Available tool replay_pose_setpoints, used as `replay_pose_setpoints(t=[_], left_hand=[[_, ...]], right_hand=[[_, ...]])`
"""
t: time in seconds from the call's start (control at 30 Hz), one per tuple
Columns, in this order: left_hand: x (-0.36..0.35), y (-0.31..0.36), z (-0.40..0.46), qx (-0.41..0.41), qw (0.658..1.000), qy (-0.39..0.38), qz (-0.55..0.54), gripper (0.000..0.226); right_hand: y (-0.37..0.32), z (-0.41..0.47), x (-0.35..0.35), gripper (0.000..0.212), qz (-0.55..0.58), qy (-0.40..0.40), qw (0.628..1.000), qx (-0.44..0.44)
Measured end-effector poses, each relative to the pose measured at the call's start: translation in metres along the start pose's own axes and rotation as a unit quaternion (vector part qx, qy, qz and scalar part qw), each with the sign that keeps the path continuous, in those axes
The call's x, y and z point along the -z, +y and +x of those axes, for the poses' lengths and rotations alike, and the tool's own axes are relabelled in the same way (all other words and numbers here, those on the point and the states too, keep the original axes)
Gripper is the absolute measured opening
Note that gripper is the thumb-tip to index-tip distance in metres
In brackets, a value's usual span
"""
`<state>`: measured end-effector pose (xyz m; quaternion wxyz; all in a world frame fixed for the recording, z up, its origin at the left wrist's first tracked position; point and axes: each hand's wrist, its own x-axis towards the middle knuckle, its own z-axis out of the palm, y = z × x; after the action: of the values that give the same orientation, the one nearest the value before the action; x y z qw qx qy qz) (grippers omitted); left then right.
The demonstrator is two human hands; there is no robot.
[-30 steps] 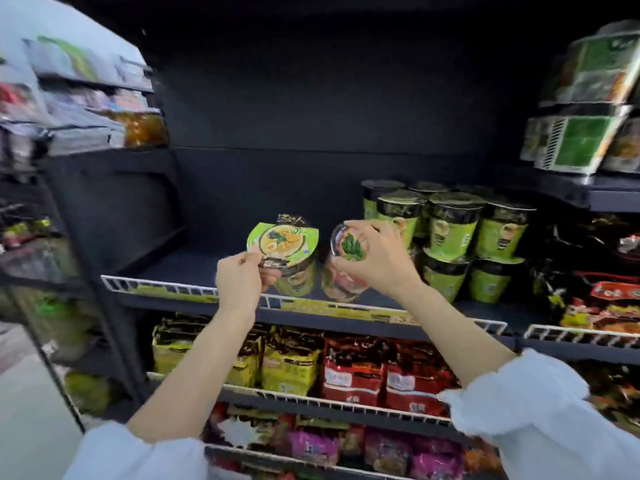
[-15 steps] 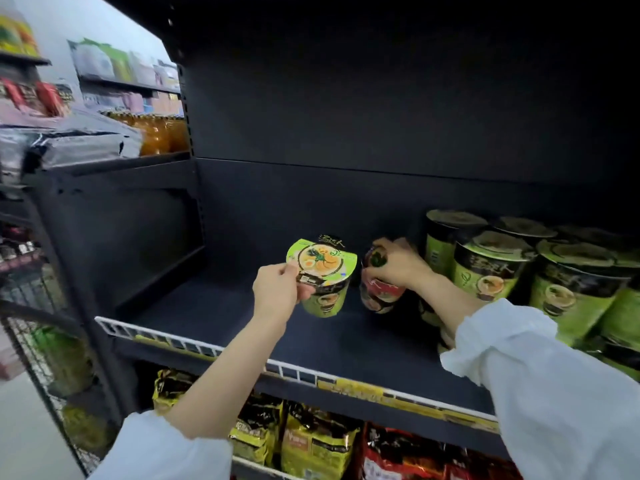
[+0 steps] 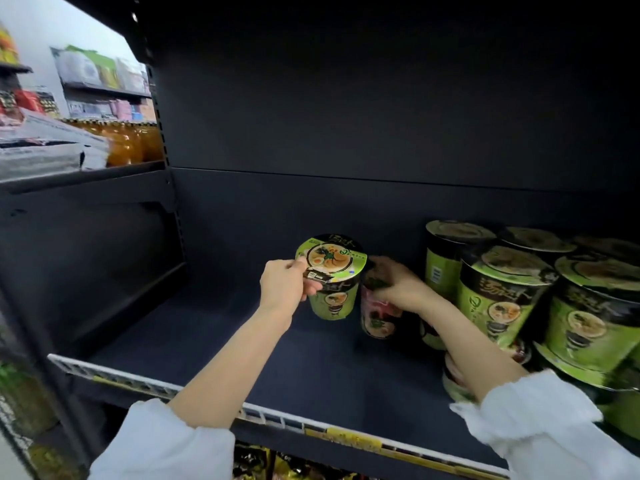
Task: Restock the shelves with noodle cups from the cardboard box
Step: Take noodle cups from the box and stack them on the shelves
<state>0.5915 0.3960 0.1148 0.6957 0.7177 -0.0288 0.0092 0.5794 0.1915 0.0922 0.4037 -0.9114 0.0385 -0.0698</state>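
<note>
Head view, single entry: dark shelf (image 3: 214,344) with white wire front rail (image 3: 145,384); left hand (image 3: 285,289) grips green noodle cup (image 3: 333,277) by the lid rim, cup upright, at or just above the shelf toward the back, near mid-width; right hand (image 3: 398,284) curls over red noodle cup (image 3: 375,315), just beside the green one on its right, contact between the two cups not determinable. Step in hand, as judged: placing both cups; next move calls for seating them flat, close against the stocked green cups (image 3: 498,289) stacked at the shelf's right end, then letting go. Cardboard box not in view. Surroundings: shelf's left half bare of stock; packets on the tier below; neighbouring rack at left with orange bottles (image 3: 128,143) and bagged goods above; white sleeves (image 3: 540,420) at lower edge
</note>
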Motion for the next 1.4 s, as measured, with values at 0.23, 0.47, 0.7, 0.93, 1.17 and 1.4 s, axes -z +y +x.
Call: replay_pose_setpoints(t=[0.23, 0.47, 0.7, 0.93, 1.17, 1.4], left_hand=[[-0.039, 0.03, 0.01, 0.007, 0.996, -0.048, -0.068, 0.023], [-0.076, 0.047, 0.025, 0.0, 0.991, -0.129, -0.021, 0.014], [-0.089, 0.034, 0.029, 0.023, 0.982, -0.186, 0.037, 0.007], [-0.081, 0.024, 0.026, -0.047, 0.965, -0.179, 0.186, 0.039], [-0.055, 0.015, -0.038, -0.16, 0.946, -0.168, 0.228, 0.021], [-0.06, -0.008, -0.164, -0.192, 0.933, -0.251, 0.172, 0.016]], right_hand=[[-0.011, -0.024, 0.001, 0.077, 0.144, 0.109, 0.982, 0.057], [-0.002, -0.014, 0.008, 0.077, 0.215, 0.219, 0.952, 0.02], [0.01, 0.003, -0.001, 0.078, 0.161, 0.234, 0.957, -0.057], [0.0, -0.007, -0.003, 0.079, 0.118, 0.227, 0.963, -0.084], [-0.026, -0.083, -0.007, 0.04, 0.085, 0.183, 0.977, -0.075], [-0.018, -0.229, 0.015, 0.022, 0.058, 0.231, 0.969, -0.063]])
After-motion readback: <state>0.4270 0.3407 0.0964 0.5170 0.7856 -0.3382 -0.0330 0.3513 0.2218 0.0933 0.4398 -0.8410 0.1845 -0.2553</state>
